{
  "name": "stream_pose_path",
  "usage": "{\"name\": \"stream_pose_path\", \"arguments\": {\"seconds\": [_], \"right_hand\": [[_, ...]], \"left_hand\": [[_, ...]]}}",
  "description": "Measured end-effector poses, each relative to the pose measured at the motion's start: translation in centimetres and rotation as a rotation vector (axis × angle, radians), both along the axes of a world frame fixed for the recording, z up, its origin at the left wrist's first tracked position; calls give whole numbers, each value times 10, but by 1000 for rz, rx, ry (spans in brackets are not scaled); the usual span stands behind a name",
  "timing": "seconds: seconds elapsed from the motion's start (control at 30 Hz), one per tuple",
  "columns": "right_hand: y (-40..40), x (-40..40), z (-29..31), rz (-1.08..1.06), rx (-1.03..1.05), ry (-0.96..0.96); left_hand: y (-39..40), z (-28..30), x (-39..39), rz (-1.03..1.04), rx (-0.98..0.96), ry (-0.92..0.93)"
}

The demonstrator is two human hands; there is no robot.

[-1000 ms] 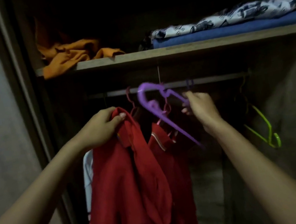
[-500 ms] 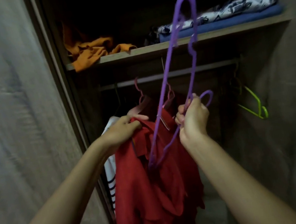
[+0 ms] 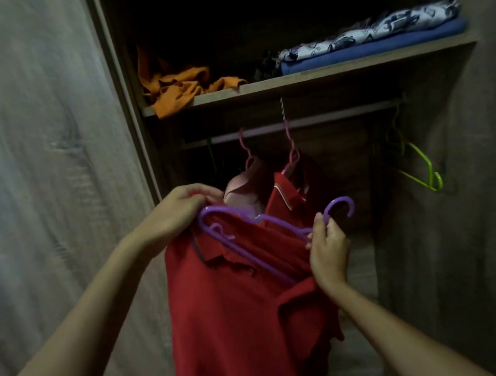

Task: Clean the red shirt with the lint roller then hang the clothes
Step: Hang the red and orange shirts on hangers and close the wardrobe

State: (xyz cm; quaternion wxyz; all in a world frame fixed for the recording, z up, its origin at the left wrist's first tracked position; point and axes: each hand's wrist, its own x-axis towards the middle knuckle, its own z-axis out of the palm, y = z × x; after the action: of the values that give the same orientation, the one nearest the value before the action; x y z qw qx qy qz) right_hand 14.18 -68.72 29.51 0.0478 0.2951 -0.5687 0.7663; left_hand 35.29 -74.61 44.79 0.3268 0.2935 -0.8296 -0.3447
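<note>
Left hand (image 3: 178, 208) gripping the red shirt (image 3: 239, 303) by its collar and right hand (image 3: 328, 253) pinching the purple hanger (image 3: 241, 237) near its hook, I should slide one arm fully into the shoulder before lifting toward the rail (image 3: 310, 121).

Dim, murky picture with the wardrobe's upper recess (image 3: 244, 9) nearly black (edges bowed, left side motion-blurred).

head view | faces forward-down into wardrobe (image 3: 440, 222) | close (dim, perhaps arm's reach)
</note>
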Motion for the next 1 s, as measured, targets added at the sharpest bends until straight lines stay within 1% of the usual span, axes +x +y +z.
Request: {"name": "stream_pose_path", "arguments": {"seconds": [0.07, 0.1, 0.13, 0.2, 0.27, 0.33, 0.37, 0.43, 0.53, 0.57, 0.63, 0.73, 0.83, 0.87, 0.9, 0.97, 1.0], "right_hand": [[7, -11, 0, -36, 39, 135], [9, -16, -1, -63, 63, 199], [11, -22, 0, -94, 85, 257], [19, -32, 8, -162, 126, 328], [24, -42, 18, -221, 150, 327], [28, -50, 26, -237, 198, 324], [29, -51, 27, -232, 242, 359], [32, -44, 30, -182, 355, 513], [32, -26, 27, -53, 578, 845], [31, -19, 27, -1, 615, 907], [29, -8, 33, 67, 583, 918], [29, -7, 55, 26, 442, 790], [31, -31, 70, -88, 473, 707], [33, -39, 72, -124, 486, 692], [36, -46, 74, -149, 489, 684], [42, -57, 80, -187, 478, 667], [45, -62, 85, -203, 463, 659]], "left_hand": [[-9, -5, 10, 137, -295, -283], [-12, -9, 13, 202, -395, -383], [-14, -14, 15, 245, -443, -428], [-16, -21, 16, 265, -494, -415], [-14, -26, 16, 253, -582, -381], [-14, -31, 14, 196, -666, -327], [-13, -31, 12, 162, -693, -293], [-9, -28, 5, 126, -701, -196], [-2, -14, -16, 147, -679, -87], [1, -12, -26, 140, -674, -63], [13, -10, -48, 89, -669, -42], [31, -15, -75, 15, -603, -59], [30, -15, -78, -53, -355, -25], [25, -16, -75, -69, -317, -50], [20, -18, -72, -80, -356, -141], [10, -27, -68, -106, -516, -333], [8, -32, -69, -119, -606, -362]]}}
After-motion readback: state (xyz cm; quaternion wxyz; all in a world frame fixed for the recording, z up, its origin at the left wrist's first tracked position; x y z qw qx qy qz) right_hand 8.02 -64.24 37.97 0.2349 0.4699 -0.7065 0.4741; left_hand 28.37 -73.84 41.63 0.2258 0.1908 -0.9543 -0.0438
